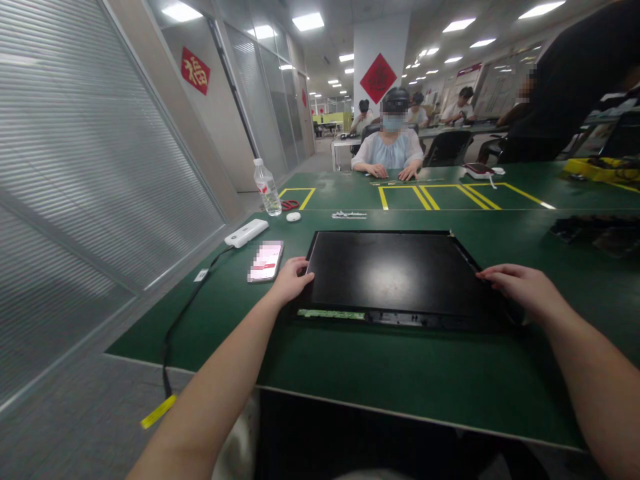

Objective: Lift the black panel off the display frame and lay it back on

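Observation:
A flat black panel (395, 273) lies on the green table (380, 367) right in front of me, with a green circuit strip (331, 313) showing along its near edge. My left hand (291, 281) grips the panel's left edge, fingers curled over it. At the right edge my right hand (520, 290) rests with its fingers laid over the panel's side.
Left of the panel lie a phone (266, 261), a white box (246, 233) with a black cable, a water bottle (266, 188), red scissors (289, 205) and a small white object (293, 216). Small metal parts (349, 215) lie beyond. Another person (391, 150) sits opposite; others work behind.

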Available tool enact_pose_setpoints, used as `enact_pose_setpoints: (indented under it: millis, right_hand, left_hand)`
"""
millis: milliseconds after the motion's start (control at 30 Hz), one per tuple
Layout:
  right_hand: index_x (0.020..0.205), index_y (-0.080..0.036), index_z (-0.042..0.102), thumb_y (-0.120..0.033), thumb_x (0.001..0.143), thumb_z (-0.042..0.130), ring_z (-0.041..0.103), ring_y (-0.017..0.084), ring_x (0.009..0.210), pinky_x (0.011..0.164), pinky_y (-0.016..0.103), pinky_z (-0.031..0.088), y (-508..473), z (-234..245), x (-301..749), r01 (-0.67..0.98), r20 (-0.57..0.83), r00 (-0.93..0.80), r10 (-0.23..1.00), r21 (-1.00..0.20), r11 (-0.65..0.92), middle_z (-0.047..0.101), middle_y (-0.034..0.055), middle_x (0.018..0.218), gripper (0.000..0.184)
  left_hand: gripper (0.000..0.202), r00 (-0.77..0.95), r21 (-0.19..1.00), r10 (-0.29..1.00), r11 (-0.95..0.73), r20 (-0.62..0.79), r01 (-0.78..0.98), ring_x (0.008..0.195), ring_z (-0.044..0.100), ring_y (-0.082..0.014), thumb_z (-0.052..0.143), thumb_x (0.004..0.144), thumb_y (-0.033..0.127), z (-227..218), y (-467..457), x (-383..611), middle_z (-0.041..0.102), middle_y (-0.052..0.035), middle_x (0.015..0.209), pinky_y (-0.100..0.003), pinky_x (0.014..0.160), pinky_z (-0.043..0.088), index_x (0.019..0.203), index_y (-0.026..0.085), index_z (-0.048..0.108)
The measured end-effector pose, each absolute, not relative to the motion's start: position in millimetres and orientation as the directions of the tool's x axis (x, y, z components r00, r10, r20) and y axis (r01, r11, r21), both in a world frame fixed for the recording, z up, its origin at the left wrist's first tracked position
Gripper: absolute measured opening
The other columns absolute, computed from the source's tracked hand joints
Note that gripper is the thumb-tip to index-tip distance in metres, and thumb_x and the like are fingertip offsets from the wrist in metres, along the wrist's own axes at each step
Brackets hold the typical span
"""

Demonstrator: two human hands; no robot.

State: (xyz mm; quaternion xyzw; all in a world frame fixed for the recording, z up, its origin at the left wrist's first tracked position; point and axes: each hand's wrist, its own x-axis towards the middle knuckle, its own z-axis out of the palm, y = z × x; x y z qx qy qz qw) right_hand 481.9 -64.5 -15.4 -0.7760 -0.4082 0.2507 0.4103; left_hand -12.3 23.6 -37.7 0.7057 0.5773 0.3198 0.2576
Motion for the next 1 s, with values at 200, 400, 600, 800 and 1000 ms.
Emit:
enact_pose_setpoints:
  millis: [200,400,600,800,1000]
  right_hand:
    - [0.072,-0.022,0.076,-0.041,0.052,0.066,0.061,0.024,0.079,0.071,0.036,0.046,-63.4,-17.3,485.0,0.442,-0.042,0.536,0.843,-0.837,-0.323,0.077,0.0084,0.090,0.029]
    - [0.070,-0.022,0.076,-0.041,0.052,0.067,0.060,0.023,0.077,0.069,0.035,0.047,-65.6,-11.6,478.3,0.436,-0.039,0.553,0.832,-0.838,-0.329,0.076,0.0084,0.085,0.027]
    - [0.072,-0.023,0.075,-0.041,0.054,0.066,0.061,0.024,0.081,0.074,0.037,0.047,-64.9,-12.4,479.4,0.450,-0.050,0.555,0.830,-0.821,-0.351,0.076,0.0076,0.089,0.027]
    - [0.074,-0.023,0.075,-0.040,0.056,0.066,0.061,0.023,0.078,0.074,0.036,0.047,-65.3,-12.2,479.2,0.452,-0.051,0.555,0.830,-0.820,-0.353,0.074,0.0071,0.084,0.026]
    - [0.073,-0.023,0.075,-0.040,0.056,0.066,0.062,0.023,0.077,0.078,0.037,0.048,-63.9,-15.2,481.5,0.455,-0.047,0.554,0.831,-0.819,-0.350,0.075,0.0069,0.086,0.026]
  left_hand:
    - [0.036,0.151,0.702,0.975,-0.222,0.163,0.677,0.130,0.059,-0.0309,0.069,0.079,0.032,-37.9,24.0,-14.6,0.058,-0.0146,0.140,-0.046,0.114,0.047,0.112,0.017,0.076]
    - [0.039,0.168,0.678,0.973,-0.231,0.159,0.698,0.131,0.058,-0.0317,0.070,0.080,0.034,-36.1,23.0,-16.3,0.057,-0.0157,0.140,-0.046,0.114,0.046,0.113,0.016,0.076]
    - [0.038,0.184,0.644,0.969,-0.249,0.168,0.723,0.131,0.058,-0.0319,0.070,0.081,0.036,-33.0,21.0,-16.1,0.057,-0.0147,0.139,-0.046,0.115,0.045,0.113,0.017,0.076]
    - [0.039,0.198,0.583,0.965,-0.262,0.172,0.769,0.132,0.057,-0.0327,0.068,0.083,0.037,-28.6,17.6,-13.4,0.057,-0.0155,0.139,-0.046,0.118,0.042,0.115,0.015,0.076]
    - [0.037,0.199,0.574,0.959,-0.281,0.204,0.769,0.130,0.058,-0.0327,0.070,0.081,0.037,-29.7,17.5,-12.6,0.058,-0.0149,0.136,-0.047,0.118,0.041,0.111,0.016,0.076]
